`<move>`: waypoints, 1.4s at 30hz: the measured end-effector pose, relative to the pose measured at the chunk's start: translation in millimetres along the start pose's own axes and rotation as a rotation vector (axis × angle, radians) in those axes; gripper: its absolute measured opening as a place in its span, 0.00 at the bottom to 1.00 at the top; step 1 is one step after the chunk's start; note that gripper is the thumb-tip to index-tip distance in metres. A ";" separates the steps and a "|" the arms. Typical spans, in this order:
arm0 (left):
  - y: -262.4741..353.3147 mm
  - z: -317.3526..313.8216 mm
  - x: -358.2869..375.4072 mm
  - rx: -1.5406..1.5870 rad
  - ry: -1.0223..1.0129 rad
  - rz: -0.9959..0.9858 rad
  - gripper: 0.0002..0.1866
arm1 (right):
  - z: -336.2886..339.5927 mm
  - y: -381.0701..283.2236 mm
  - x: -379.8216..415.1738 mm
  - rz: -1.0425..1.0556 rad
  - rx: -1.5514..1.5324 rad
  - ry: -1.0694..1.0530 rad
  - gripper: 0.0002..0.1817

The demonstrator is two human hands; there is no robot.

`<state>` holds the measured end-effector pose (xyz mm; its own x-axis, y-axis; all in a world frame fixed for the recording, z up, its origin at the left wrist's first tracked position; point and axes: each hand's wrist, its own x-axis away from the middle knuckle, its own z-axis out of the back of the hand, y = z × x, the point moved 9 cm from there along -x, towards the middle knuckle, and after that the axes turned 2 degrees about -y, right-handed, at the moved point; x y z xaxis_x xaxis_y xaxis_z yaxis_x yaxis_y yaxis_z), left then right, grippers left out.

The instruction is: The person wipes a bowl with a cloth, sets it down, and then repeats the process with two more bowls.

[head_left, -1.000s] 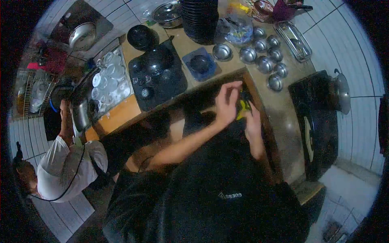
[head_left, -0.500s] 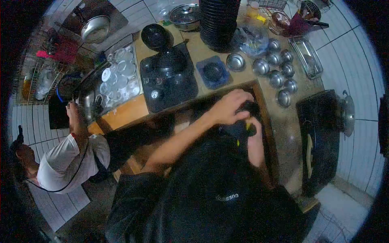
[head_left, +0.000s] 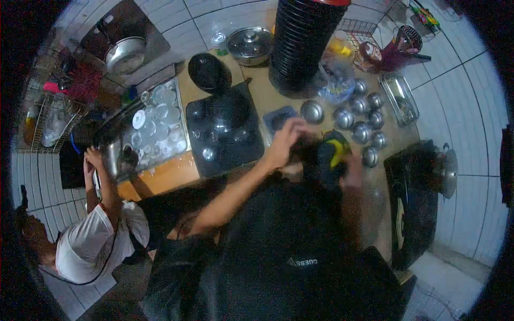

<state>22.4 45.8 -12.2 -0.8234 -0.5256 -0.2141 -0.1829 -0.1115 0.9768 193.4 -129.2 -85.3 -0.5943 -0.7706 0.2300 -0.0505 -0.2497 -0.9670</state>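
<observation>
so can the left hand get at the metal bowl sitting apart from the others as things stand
Probably yes: the left hand is close to the metal bowl, and nothing obvious stands between them. Blur hides whether it's holding anything; the black-and-yellow item is nearer the right hand.

The blurred black-and-yellow object [head_left: 333, 155] looks matt, like the black cloth shirt [head_left: 251, 235], while the small bowls [head_left: 362, 132] are shiny metal and the wall tiles [head_left: 476, 123] smooth.
</observation>
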 end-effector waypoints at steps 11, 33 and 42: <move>-42.5 31.7 -7.0 0.725 0.333 0.316 0.36 | -156.3 -85.3 54.0 0.456 0.637 -0.388 0.29; -43.6 38.6 -4.9 -0.107 0.327 0.330 0.25 | -119.6 35.4 4.3 -0.163 0.164 -0.175 0.28; -48.0 55.8 -4.5 -0.181 0.000 0.400 0.15 | -86.5 35.9 -28.0 -0.147 0.216 -0.028 0.22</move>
<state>4.9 100.6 -58.3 -0.8102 -0.5574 0.1814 0.2475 -0.0447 0.9679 138.8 -65.9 -136.0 -0.5704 -0.7321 0.3724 0.0393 -0.4771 -0.8779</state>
